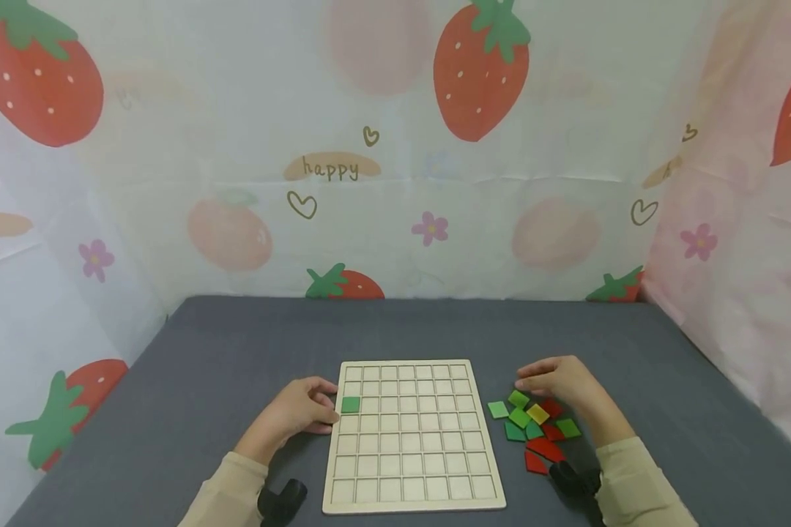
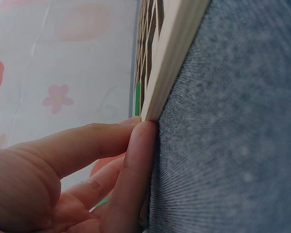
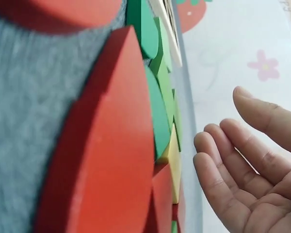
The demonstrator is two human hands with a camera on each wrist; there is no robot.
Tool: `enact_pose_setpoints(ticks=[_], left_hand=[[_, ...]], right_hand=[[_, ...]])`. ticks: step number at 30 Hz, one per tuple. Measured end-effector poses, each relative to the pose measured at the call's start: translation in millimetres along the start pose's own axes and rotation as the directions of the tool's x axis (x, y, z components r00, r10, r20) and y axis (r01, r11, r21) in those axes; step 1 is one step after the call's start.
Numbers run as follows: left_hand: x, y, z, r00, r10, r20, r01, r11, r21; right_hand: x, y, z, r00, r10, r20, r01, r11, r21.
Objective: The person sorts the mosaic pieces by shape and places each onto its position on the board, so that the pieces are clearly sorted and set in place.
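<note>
A pale wooden board with a grid of square recesses lies on the dark cloth. One green square tile sits in the leftmost column, third row from the far edge. My left hand is at the board's left side; in the left wrist view its fingertips touch the board's edge. Past the board's right side, my right hand is held over the far end of a loose pile of tiles. In the right wrist view this hand has thumb and fingers apart and nothing between them.
The pile mixes red tiles, green tiles and a yellow tile, some overlapping. Black wrist devices sit under both forearms. Strawberry-printed cloth walls stand behind and beside the table.
</note>
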State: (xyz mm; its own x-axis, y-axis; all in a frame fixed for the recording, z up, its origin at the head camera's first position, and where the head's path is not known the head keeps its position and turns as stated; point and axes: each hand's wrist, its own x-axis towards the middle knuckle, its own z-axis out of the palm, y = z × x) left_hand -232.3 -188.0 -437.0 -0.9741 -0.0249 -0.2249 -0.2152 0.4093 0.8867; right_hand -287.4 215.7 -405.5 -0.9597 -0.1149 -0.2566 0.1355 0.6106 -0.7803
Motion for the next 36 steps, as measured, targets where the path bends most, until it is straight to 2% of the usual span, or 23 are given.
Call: enact_pose_setpoints(ticks=[15, 21, 31, 36], left_hand=[[-2.8, 0.7, -3.3, 1.000, 0.010, 0.019, -0.010, 1.000, -0.014], [-2.2, 0.8, -4.1, 0.999, 0.018, 0.045, -0.018, 1.000, -0.007], [-1.3, 0.1, -2.3, 1.000, 0.007, 0.028, -0.006, 1.000, -0.018], [-1.1, -0.2, -1.5, 1.000, 0.009, 0.027, -0.008, 1.000, -0.017]], right_hand=[[7.2, 8.8, -2.6, 0.998, -0.002, 0.061, 0.003, 1.000, -0.019], [5.1, 9.5, -2.0, 0.996, -0.008, 0.089, 0.011, 0.999, -0.036], [0.5, 6.6, 0.0, 0.996, -0.054, 0.077, 0.063, 0.991, -0.121], [0.5, 5.4, 3.4, 0.998, -0.047, 0.047, 0.054, 0.985, -0.165]])
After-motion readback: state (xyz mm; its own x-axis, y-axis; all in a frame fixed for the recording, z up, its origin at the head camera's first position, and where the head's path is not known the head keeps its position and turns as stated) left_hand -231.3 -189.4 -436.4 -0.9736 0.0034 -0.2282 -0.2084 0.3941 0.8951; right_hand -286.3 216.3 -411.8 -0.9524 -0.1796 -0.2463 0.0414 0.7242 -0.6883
